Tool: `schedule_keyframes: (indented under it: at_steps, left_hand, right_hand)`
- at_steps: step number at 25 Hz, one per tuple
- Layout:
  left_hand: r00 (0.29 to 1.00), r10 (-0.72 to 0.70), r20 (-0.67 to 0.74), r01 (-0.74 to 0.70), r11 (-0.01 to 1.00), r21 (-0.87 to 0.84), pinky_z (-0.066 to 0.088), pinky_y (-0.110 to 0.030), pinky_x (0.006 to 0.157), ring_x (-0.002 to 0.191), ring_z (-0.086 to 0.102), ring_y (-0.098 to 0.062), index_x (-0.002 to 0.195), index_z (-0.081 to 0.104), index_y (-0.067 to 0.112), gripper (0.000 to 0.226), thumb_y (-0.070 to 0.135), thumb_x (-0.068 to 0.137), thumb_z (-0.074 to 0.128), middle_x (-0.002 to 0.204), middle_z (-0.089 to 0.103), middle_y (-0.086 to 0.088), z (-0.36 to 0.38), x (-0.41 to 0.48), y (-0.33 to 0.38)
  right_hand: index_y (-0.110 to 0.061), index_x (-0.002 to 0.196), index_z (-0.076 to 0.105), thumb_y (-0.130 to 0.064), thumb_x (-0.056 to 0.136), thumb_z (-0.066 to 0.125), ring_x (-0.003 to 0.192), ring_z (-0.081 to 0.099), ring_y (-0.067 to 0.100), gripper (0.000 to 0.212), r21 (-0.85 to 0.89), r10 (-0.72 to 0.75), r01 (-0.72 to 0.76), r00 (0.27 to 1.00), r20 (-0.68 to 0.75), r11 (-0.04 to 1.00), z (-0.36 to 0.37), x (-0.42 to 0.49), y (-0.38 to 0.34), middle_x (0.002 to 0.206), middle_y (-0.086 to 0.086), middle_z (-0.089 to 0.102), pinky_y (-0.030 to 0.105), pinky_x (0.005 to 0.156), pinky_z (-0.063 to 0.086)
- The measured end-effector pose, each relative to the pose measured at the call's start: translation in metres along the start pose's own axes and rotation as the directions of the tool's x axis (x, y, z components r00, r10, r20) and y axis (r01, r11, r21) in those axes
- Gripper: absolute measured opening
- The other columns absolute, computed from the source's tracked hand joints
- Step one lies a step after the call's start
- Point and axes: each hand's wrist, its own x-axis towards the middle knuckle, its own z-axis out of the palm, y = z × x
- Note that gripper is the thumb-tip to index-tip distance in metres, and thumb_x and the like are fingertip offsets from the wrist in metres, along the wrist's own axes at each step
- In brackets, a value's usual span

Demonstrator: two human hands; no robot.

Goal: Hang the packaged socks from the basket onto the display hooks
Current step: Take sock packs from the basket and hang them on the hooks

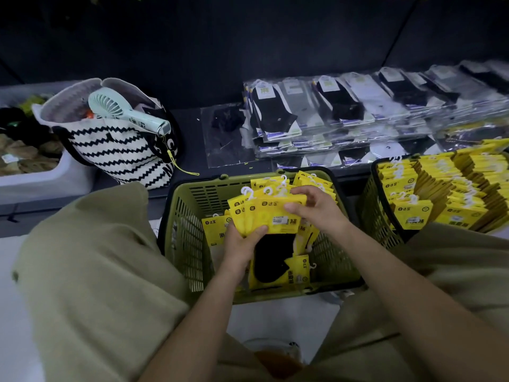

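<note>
Over the green basket (187,232), the left hand (241,245) is gripping the fanned sock packs (271,213) at the lower edge, the right hand (316,209) pinching their right edge; free room left of the fingers.

Head-worn wide view, looking forward and down, close over green basket (192,216)
</note>
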Motion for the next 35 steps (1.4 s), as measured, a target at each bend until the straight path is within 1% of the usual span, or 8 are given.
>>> schedule_keyframes:
  at_steps: [2,5,8,12,15,19,23,35]
  left_hand:
    - [0.987,-0.003,-0.160,0.000,1.000,-0.021,0.046,-0.016,0.064,0.086,0.059,0.000,0.104,0.052,0.030,0.038,0.017,0.077,0.074,0.096,0.062,0.016,-0.006,0.006,0.006]
    - [0.945,0.038,-0.324,-0.046,0.999,-0.019,0.048,-0.023,0.077,0.090,0.060,-0.007,0.111,0.053,0.024,0.041,0.016,0.077,0.074,0.100,0.062,0.011,-0.021,0.027,0.021]
    - [0.938,0.042,-0.345,-0.064,0.997,-0.051,0.048,-0.021,0.077,0.089,0.060,-0.003,0.111,0.053,0.024,0.038,0.014,0.079,0.073,0.099,0.062,0.013,-0.035,0.045,0.032]
    - [0.930,0.000,-0.368,-0.040,0.994,-0.102,0.048,-0.019,0.071,0.086,0.060,0.000,0.093,0.053,0.032,0.030,0.011,0.080,0.071,0.095,0.062,0.016,-0.050,0.051,0.022]
    - [0.933,-0.034,-0.359,0.011,0.998,-0.067,0.047,-0.022,0.075,0.091,0.061,-0.004,0.098,0.055,0.032,0.031,0.013,0.080,0.071,0.097,0.064,0.014,-0.063,0.052,0.011]
    - [0.960,-0.028,-0.278,0.022,0.999,-0.024,0.048,-0.024,0.079,0.097,0.063,-0.004,0.100,0.058,0.037,0.034,0.014,0.079,0.072,0.099,0.068,0.016,-0.070,0.059,0.010]
    - [0.976,-0.015,-0.217,0.019,1.000,0.014,0.049,-0.033,0.088,0.104,0.063,-0.013,0.109,0.058,0.033,0.038,0.013,0.080,0.072,0.109,0.068,0.007,-0.073,0.064,0.012]
    - [0.969,0.054,-0.242,-0.069,0.996,-0.054,0.051,-0.036,0.089,0.103,0.064,-0.018,0.115,0.060,0.019,0.038,0.009,0.080,0.071,0.110,0.068,-0.002,-0.069,0.071,0.045]
  right_hand:
    - [-0.023,0.109,0.055,-0.039,0.078,0.071,0.098,0.060,0.016,0.038,0.034,0.134,-0.133,0.991,-0.026,0.990,0.004,0.005,0.019,0.105,0.001,0.061,0.030,0.081,0.051]
    - [-0.012,0.117,0.054,-0.039,0.083,0.066,0.104,0.057,0.023,0.045,-0.288,0.251,-0.284,0.957,-0.145,0.915,-0.002,0.014,0.051,0.108,0.004,0.057,0.034,0.084,0.047]
    - [-0.010,0.116,0.055,-0.031,0.087,0.064,0.083,0.057,0.016,0.037,-0.497,0.243,-0.305,0.952,-0.187,0.812,-0.009,0.020,0.071,0.109,0.004,0.059,0.028,0.076,0.043]
    - [-0.014,0.090,0.065,-0.024,0.087,0.062,0.082,0.062,0.015,0.011,-0.625,0.302,-0.215,0.953,0.034,0.750,0.006,0.031,0.089,0.096,0.004,0.068,0.031,0.075,0.051]
    - [-0.013,0.106,0.064,-0.020,0.085,0.061,0.100,0.060,0.024,0.022,-0.810,0.476,-0.174,0.867,0.143,0.560,0.015,0.030,0.119,0.105,0.008,0.064,0.037,0.085,0.051]
    - [-0.017,0.126,0.055,-0.003,0.083,0.062,0.113,0.054,0.028,0.046,-0.763,0.560,-0.239,0.807,0.189,0.600,0.006,0.035,0.151,0.129,0.010,0.055,0.038,0.091,0.048]
    - [-0.013,0.106,0.070,0.002,0.083,0.057,0.101,0.060,0.026,0.030,-0.748,0.505,-0.234,0.849,0.153,0.621,0.005,0.049,0.161,0.116,0.010,0.066,0.034,0.084,0.051]
    - [-0.010,0.107,0.062,0.003,0.084,0.054,0.098,0.058,0.026,0.027,-0.865,0.497,-0.030,0.828,0.258,0.500,0.013,0.055,0.142,0.109,0.011,0.061,0.028,0.072,0.042]
